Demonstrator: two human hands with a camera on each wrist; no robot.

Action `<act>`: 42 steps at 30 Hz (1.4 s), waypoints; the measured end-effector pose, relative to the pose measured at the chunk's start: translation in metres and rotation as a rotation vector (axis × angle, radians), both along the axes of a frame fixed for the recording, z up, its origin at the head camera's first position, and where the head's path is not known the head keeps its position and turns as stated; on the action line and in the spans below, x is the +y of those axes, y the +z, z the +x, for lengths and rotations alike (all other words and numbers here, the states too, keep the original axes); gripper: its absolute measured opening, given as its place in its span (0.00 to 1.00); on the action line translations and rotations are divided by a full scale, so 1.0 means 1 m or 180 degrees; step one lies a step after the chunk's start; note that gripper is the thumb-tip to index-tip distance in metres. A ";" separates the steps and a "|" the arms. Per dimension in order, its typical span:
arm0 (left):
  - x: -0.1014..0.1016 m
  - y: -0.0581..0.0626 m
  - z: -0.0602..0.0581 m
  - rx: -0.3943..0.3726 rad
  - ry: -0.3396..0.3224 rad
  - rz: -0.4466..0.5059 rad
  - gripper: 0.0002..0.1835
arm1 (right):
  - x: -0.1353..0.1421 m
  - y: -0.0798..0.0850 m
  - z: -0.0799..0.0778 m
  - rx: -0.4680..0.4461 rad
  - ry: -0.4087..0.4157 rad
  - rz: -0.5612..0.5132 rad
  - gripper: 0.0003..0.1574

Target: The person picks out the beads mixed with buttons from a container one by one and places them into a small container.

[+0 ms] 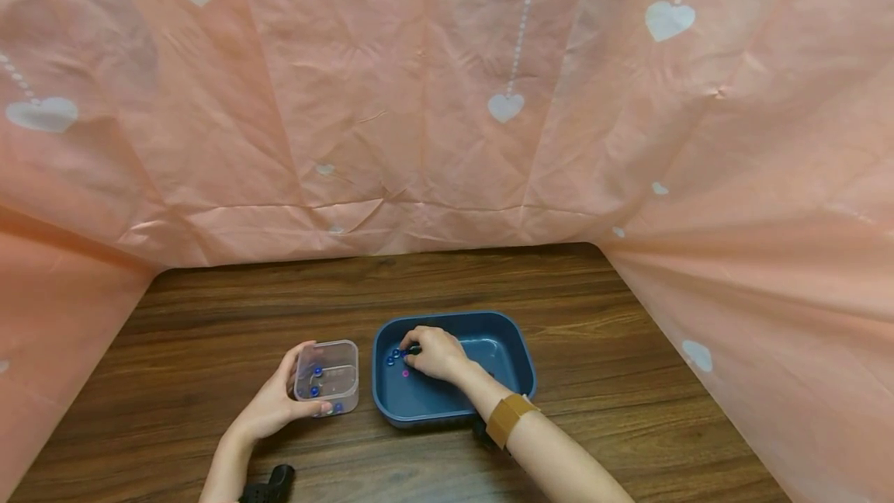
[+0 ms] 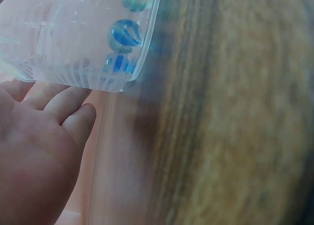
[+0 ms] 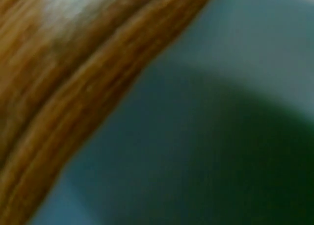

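Observation:
My left hand (image 1: pixel 275 398) holds a clear plastic container (image 1: pixel 358 379) by its left side, thumb along the front and fingers at the back corner. Blue marbles (image 1: pixel 314 391) lie inside it; in the left wrist view a blue-swirled marble (image 2: pixel 125 36) shows through its wall. To the right stands a blue basin (image 1: pixel 457 415). Inside it, my right hand (image 1: pixel 436 353) reaches down, thumb and index finger pinching at a dark blue marble. Beside the fingertips are more blue marbles (image 1: pixel 390 361) and a small pink ring-like piece (image 1: pixel 406 373).
Both containers are on a brown wood-grain table (image 1: pixel 279 301). A pink curtain (image 1: pixel 419 138) with white hearts hangs behind and at both sides. A brown band (image 1: pixel 510 419) wraps my right wrist, and a dark device (image 1: pixel 268 485) sits at my left wrist. The right wrist view is blurred.

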State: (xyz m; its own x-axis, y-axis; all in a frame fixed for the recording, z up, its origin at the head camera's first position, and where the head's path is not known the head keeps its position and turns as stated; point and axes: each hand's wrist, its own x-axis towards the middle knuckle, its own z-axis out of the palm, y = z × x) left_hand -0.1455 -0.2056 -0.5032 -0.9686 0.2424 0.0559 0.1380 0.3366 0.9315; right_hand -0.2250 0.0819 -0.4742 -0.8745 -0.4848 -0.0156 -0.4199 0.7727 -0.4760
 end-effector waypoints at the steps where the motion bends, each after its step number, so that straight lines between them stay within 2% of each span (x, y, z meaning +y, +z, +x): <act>1: 0.000 0.000 0.000 -0.0001 0.0003 -0.0006 0.53 | 0.000 0.000 0.000 0.0007 -0.0001 0.0019 0.09; 10: 0.000 0.001 0.000 -0.0031 0.0008 -0.0019 0.53 | -0.001 -0.002 0.000 0.0049 -0.0002 0.0129 0.08; 33: 0.000 0.000 0.000 -0.0017 -0.0010 -0.0004 0.52 | 0.000 0.006 0.001 0.0031 -0.0032 -0.0046 0.06; 42: 0.000 0.001 0.000 -0.0001 -0.0003 -0.0017 0.53 | 0.001 0.007 0.001 0.0035 -0.0032 -0.0003 0.07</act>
State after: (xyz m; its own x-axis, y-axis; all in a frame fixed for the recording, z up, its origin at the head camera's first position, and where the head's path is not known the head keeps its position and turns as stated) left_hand -0.1454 -0.2054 -0.5024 -0.9683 0.2436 0.0544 0.1381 0.3415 0.9297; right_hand -0.2236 0.0828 -0.4669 -0.8794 -0.4760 -0.0055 -0.4173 0.7764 -0.4723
